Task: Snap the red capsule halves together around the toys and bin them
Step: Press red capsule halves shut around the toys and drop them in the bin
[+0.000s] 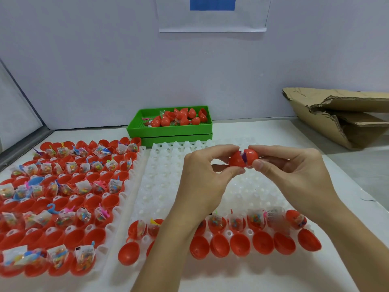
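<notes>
Both hands mid-air over the white tray (pixel 168 186). Left hand (pixel 202 175) pinches the left capsule half (pixel 236 160), right hand (pixel 294 167) pinches the right capsule half (pixel 252 155). Seam gapped, purple toy (pixel 244 155) showing. Axis runs left-right, so squeeze inward. Green bin (pixel 134 127) lies beyond.

A pale grey-white wall (pixel 105 60) rises straight behind a white tabletop (pixel 242 127), lit evenly with soft shadows. High on the wall hangs a white paper sheet (pixel 212 20) bearing a solid blue rectangle (pixel 212 4). At the left, a grey metal frame edge (pixel 25 102) slants down to the tabletop's corner. On the right, torn, flattened brown cardboard (pixel 341 114) lies against the wall, beside a grey surface (pixel 362 165) past the tabletop's edge.
</notes>
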Demonstrator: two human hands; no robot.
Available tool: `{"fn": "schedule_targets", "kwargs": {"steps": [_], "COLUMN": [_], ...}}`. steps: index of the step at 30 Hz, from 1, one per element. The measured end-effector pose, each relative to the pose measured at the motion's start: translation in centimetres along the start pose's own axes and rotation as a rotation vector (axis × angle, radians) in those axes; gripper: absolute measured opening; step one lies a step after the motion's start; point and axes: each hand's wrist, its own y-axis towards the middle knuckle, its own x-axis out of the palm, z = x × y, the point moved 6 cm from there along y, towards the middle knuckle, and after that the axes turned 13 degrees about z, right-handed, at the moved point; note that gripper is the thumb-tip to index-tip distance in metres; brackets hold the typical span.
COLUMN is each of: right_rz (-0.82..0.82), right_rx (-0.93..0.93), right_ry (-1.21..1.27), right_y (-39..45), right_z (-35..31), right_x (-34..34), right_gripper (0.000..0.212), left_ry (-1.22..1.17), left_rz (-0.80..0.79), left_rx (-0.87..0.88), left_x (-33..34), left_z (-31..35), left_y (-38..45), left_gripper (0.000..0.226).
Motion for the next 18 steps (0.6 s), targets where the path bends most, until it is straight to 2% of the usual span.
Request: {"fn": "schedule_targets", "kwargs": {"steps": [8,18], "right_rz": [-0.022,-0.008], "right_rx": [-0.015,-0.01], "right_ry": [0.005,0.009], "right_y": [0.0,-0.09], "right_z": [-0.35,-0.43], "right_x": [0.06,0.02], "right_gripper": [0.027,0.029], "left_ry": [-0.119,-0.175], "left_rz": [-0.051,-0.086], "left_rx": [-0.077,-0.061], "left_x": [0.12,0.23], "left_z": [-0.11,0.15], "left_y": [-0.03,-0.1], "left_gripper": [0.037,0.033]}}
